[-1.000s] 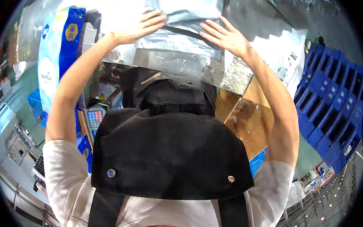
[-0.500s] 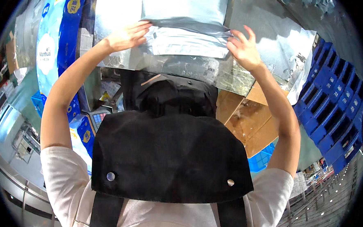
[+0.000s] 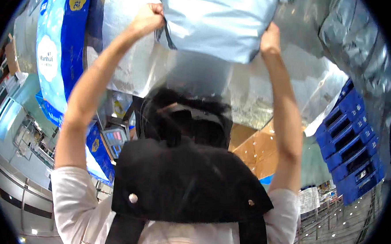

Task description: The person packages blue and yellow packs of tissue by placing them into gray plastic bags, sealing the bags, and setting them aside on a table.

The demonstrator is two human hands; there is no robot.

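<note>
Inspector: Pale blue bag (image 3: 216, 21) sits at twelve o'clock in the head view, raised above the person's head, in front of crinkled silver plastic sheeting (image 3: 290, 83).

Clerk: And the hands?

Inspector: Left hand (image 3: 148, 19), at eleven o'clock, is closed into a fist on the bag's left edge. Right hand (image 3: 270, 40), at one o'clock, presses against the bag's right lower corner; its fingers lie behind the bag, so how far they are closed cannot be told. Both forearms run up from the lower edge.

Clerk: Surroundings?

Inspector: A tall blue and white package (image 3: 60, 48) stands at ten o'clock, just beside the left forearm. Stacked blue crates (image 3: 351, 148) are at three to four o'clock, well apart from the bag. Brown cardboard (image 3: 256, 149) shows near centre, beside the right arm. A black strap harness (image 3: 183, 183) fills six o'clock.
</note>
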